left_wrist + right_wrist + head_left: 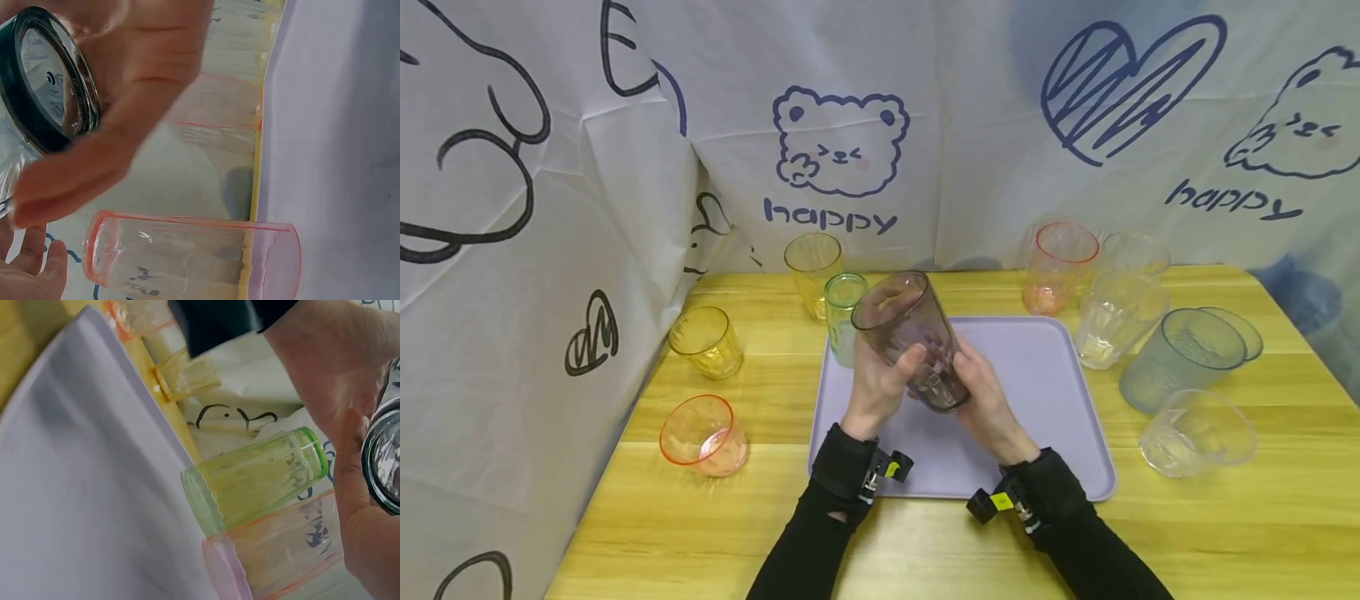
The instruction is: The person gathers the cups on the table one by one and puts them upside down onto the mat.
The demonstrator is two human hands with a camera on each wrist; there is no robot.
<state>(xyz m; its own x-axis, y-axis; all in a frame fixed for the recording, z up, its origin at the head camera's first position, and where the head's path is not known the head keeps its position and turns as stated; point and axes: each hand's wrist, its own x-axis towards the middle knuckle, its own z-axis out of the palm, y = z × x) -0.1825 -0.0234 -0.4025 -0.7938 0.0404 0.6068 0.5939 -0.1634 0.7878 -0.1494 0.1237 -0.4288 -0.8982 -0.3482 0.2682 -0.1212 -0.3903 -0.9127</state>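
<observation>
Both hands hold a dark purple-grey drinking glass [910, 333] above a lilac tray [1030, 417], its rim tipped toward the upper left. The left hand [880, 379] grips its left side, thumb across the front. At the lower right side, near the base, the right hand [985, 400] holds it. The glass's round base [53, 81] shows beside the palm in the left wrist view. A green-rimmed glass [844, 321] stands at the tray's back left corner. In the right wrist view a pink glass [275, 550] stands beside it; the held glass hides it from the head view.
Left on the wooden table [647, 533] are a tall yellow glass [814, 275], a short yellow glass [707, 342] and an orange-rimmed glass [703, 437]. To the right stand a red-rimmed glass [1058, 267], grey-blue glasses [1180, 358] and several clear glasses [1195, 437]. A printed cloth [970, 125] hangs behind.
</observation>
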